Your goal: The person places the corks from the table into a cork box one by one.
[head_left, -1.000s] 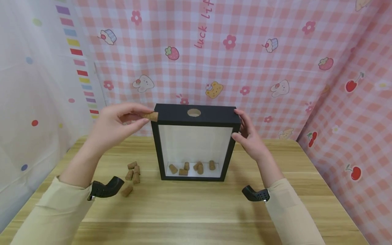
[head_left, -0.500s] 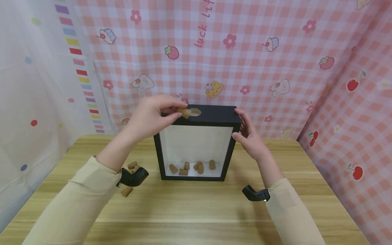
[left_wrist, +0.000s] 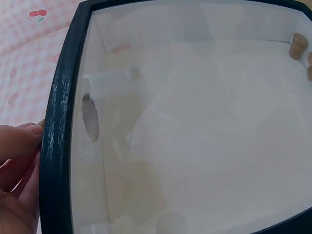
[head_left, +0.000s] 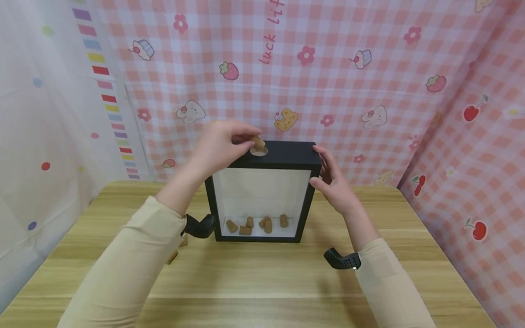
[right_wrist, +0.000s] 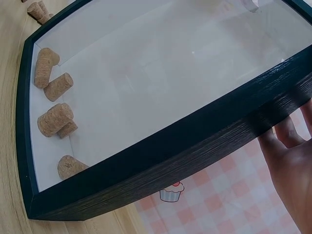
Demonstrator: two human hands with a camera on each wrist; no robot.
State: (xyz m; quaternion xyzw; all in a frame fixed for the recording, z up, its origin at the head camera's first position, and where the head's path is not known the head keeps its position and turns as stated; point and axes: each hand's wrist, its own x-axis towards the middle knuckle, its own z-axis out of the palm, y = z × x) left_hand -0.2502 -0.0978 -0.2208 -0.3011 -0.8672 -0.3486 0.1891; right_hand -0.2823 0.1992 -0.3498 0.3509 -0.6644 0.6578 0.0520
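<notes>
My left hand (head_left: 221, 145) pinches a wine cork (head_left: 258, 143) between thumb and fingers, right at the round hole in the top of a black shadow box frame (head_left: 291, 154). In the left wrist view, most of that cork is hidden behind the frame's edge. The box stands upright, with a clear front and white inside. Several corks (right_wrist: 58, 87) lie scattered along its bottom. At the upper right corner, my right hand (head_left: 337, 189) holds the box, thumb at the front edge and fingers round the side.
More loose corks (head_left: 172, 257) lie on the wooden table (head_left: 262, 282) left of the box, partly hidden by my left forearm. A pink checked curtain (head_left: 328, 82) hangs behind, and other cloths close off both sides.
My left hand has carried the cork rightward from the box's upper left corner to the hole, tilting it more upright. The right hand has stayed in place on the box.
</notes>
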